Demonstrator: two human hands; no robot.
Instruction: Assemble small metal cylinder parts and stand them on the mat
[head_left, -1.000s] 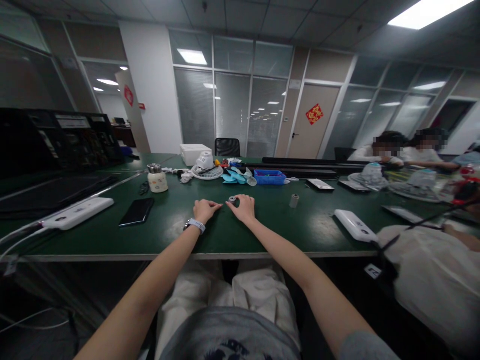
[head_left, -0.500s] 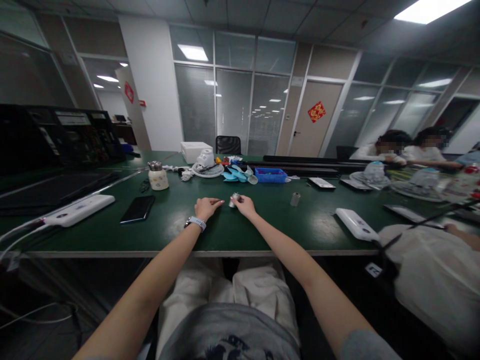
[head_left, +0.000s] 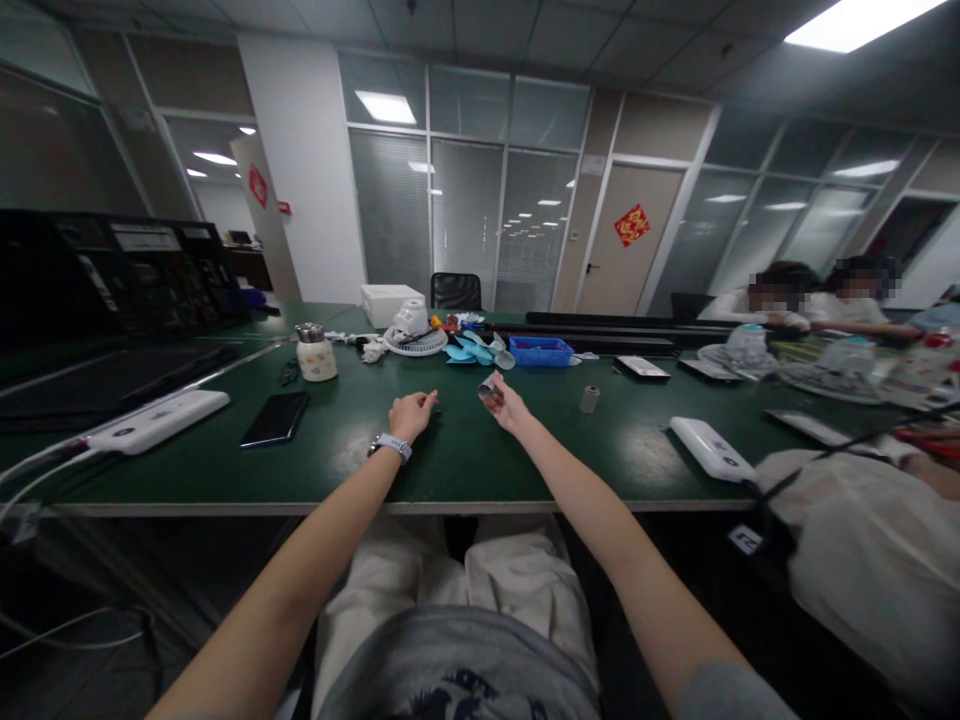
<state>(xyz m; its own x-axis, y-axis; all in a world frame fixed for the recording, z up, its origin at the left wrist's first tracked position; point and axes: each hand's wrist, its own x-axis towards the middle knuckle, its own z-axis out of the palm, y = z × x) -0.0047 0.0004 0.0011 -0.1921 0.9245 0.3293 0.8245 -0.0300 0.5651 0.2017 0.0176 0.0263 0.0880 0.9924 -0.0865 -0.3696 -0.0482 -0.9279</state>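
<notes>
My right hand is raised a little above the green table and pinches a small grey cylindrical part between its fingertips. My left hand, with a watch at the wrist, rests on the table to the left, fingers loosely curled and nothing visible in them. A second small grey cylinder stands upright on the table to the right of my right hand.
A black phone and a white power strip lie at the left; another white device at the right. Farther back stand a cream flask, a white fan, blue fan blades and a blue tray. People sit at the right.
My right hand has lifted the small grey part off the table and moved it up and to the right. My left hand has stayed in place, its fingers drawn back slightly.
</notes>
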